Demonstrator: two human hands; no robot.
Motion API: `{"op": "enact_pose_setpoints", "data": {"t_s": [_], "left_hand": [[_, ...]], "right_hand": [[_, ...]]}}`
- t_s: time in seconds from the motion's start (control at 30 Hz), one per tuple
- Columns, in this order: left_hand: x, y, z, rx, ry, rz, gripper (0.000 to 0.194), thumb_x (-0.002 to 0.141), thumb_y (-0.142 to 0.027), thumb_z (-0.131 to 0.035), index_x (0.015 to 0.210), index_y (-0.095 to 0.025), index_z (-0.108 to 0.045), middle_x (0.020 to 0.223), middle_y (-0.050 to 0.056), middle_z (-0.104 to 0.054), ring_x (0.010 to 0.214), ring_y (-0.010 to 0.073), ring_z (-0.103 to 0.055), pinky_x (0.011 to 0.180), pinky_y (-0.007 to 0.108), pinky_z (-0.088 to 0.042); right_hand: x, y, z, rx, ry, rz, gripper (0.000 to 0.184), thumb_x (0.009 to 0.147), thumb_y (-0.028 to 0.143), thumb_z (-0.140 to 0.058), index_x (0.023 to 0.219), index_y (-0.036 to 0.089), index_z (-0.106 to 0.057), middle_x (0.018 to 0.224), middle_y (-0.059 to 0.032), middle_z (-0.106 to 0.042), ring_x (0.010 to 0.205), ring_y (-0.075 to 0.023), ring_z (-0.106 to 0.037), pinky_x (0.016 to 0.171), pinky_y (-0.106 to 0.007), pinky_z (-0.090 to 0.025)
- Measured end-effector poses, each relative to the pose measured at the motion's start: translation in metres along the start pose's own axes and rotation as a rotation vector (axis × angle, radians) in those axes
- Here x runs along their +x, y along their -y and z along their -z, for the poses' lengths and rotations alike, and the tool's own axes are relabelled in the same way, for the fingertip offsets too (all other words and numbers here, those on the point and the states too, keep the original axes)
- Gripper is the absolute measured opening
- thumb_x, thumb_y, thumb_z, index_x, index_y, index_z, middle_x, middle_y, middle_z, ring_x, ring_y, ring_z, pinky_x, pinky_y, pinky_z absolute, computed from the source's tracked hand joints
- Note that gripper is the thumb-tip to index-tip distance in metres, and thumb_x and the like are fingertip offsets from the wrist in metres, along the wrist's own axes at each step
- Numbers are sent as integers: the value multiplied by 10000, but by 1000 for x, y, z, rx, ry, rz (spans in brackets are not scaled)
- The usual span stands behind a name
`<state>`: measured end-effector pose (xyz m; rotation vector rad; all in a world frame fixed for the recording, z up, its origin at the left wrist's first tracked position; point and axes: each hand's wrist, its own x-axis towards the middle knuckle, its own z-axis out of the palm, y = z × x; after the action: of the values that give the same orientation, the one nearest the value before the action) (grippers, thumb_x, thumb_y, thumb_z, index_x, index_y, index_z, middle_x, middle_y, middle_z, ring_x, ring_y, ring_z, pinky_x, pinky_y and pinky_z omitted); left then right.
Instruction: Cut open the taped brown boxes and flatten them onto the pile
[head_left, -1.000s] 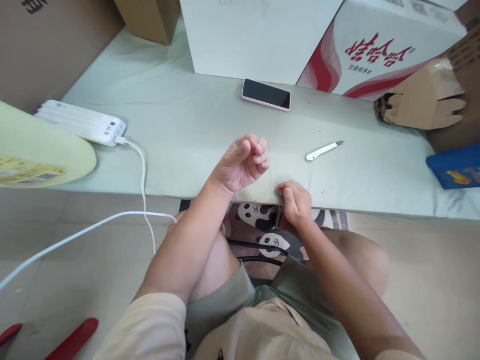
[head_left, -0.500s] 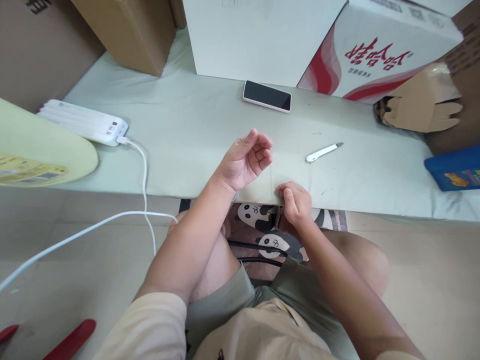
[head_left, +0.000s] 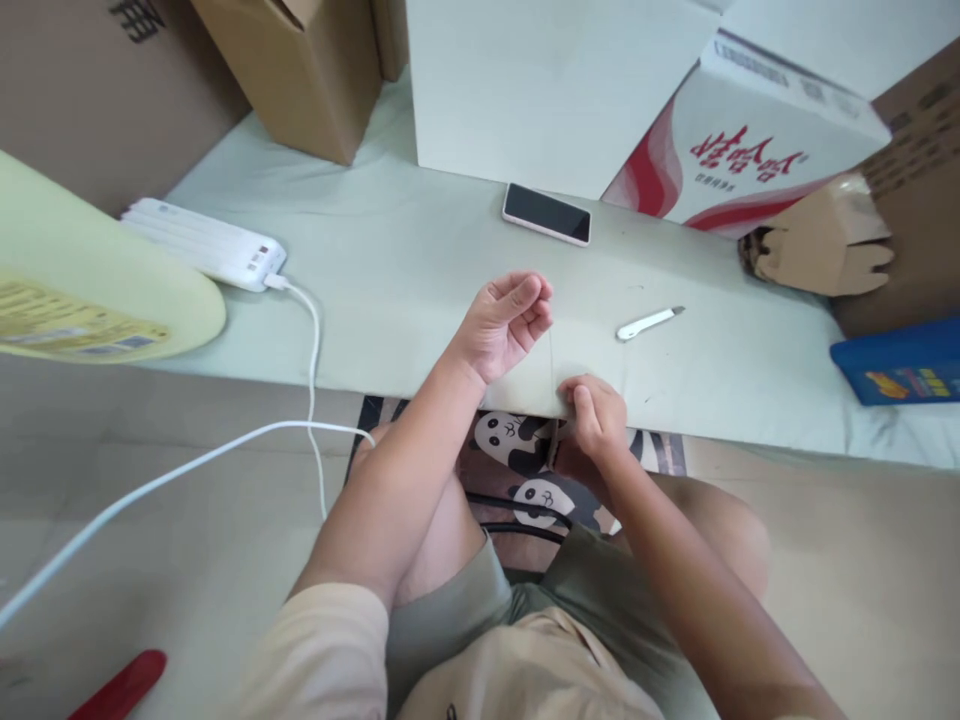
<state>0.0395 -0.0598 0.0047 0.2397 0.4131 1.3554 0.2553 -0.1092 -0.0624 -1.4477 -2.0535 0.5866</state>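
Note:
My left hand (head_left: pixel 512 325) is held above the table edge, palm turned inward, its thumb pressed against the index finger and the other fingers curled. Lower and to the right, my right hand (head_left: pixel 596 415) rests at the table's front edge with thumb and fingers pinched together. A very thin, pale thread (head_left: pixel 551 350) runs down between the two hands; its ends are hidden in the fingers. Just right of them lies a small white-handled tool (head_left: pixel 649 324) with a grey tip. Behind my left hand, a phone (head_left: pixel 547 213) lies screen up.
A white power bank (head_left: pixel 206 243) with a plugged-in white cable (head_left: pixel 313 340) lies at left, beside a pale yellow-green container (head_left: pixel 97 270). White and brown boxes (head_left: pixel 750 150) stand along the back. At right are a cut cardboard piece (head_left: pixel 817 240) and a blue packet (head_left: pixel 900 362).
My left thumb has closed down against the index finger, where the fingers were looser before. My right hand keeps its pinch. The camera view has shifted slightly.

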Motion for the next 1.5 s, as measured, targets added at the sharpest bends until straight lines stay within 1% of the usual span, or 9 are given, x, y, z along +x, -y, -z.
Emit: {"op": "enact_pose_setpoints", "data": {"t_s": [0.3, 0.5, 0.67, 0.87, 1.0, 1.13, 1.3, 1.4, 1.5], "left_hand": [[-3, -30, 6, -224, -149, -132, 234, 831, -216, -877, 718, -132, -689, 673, -30, -705, 532, 42, -631, 574, 160, -527], [-4, -70, 18, -418, -214, -338, 304, 900, -191, -808, 673, -150, -610, 592, -69, -624, 496, 24, -582, 544, 143, -488], [-8, -98, 22, -487, -328, -367, 454, 984, -381, -714, 630, -161, -533, 546, -75, -531, 439, 15, -498, 485, 140, -421], [-3, -96, 33, -139, -296, -436, 213, 880, -124, -776, 717, -151, -641, 664, -64, -638, 438, -5, -484, 454, 135, -347], [-3, -81, 36, 403, -167, -307, 336, 952, -300, -720, 661, -155, -635, 559, -57, -580, 392, 17, -413, 417, 184, -282], [-6, -53, 31, 801, 187, 42, 290, 881, -291, -801, 665, -155, -663, 579, -36, -623, 465, 56, -528, 515, 213, -417], [-7, -12, 22, 664, 642, 416, 237, 793, 60, -648, 755, -170, -692, 716, -20, -716, 662, 108, -695, 712, 260, -535], [-11, 7, 20, 633, 784, 461, 424, 654, 109, -677, 909, -224, -740, 947, -19, -769, 864, 157, -749, 808, 303, -561], [-19, 27, 17, 940, 821, 526, 153, 748, -129, -796, 821, -231, -708, 765, 1, -742, 741, 208, -727, 746, 360, -561]], "right_hand": [[68, 44, -3, 151, 64, 133, 667, 1044, 674, -293, 805, 207, -707, 642, -34, -644, 598, -186, -599, 619, -332, -501], [179, 127, -38, 305, 111, 271, 669, 1021, 723, -306, 757, 219, -658, 669, -21, -607, 636, -167, -575, 665, -318, -493], [263, 204, -88, 100, 229, 452, 363, 1054, 425, -408, 836, 223, -618, 796, -27, -629, 807, -198, -642, 858, -369, -544], [321, 280, -136, -197, 248, 635, 161, 907, 179, -619, 1041, 220, -697, 1584, -118, -471, 1284, -273, -617, 1120, -465, -517], [345, 316, -136, -349, 290, 595, 171, 917, 167, -637, 1056, 175, -736, 1742, -76, -273, 1366, -283, -584, 1227, -525, -448], [354, 321, -128, -503, 279, 571, 206, 927, 141, -613, 1073, 170, -756, 1539, -104, -562, 1325, -290, -622, 1254, -490, -430], [335, 295, -109, -502, 209, 587, 237, 942, 145, -554, 1059, 214, -748, 1426, -70, -609, 1311, -279, -630, 1212, -412, -476], [320, 266, -92, -434, 181, 579, 200, 899, 123, -577, 999, 203, -731, 1354, -68, -631, 1276, -292, -654, 1177, -435, -502], [306, 230, -70, -297, 142, 626, 135, 866, 142, -630, 926, 238, -704, 1326, -76, -671, 1213, -304, -684, 1127, -485, -547]]}}
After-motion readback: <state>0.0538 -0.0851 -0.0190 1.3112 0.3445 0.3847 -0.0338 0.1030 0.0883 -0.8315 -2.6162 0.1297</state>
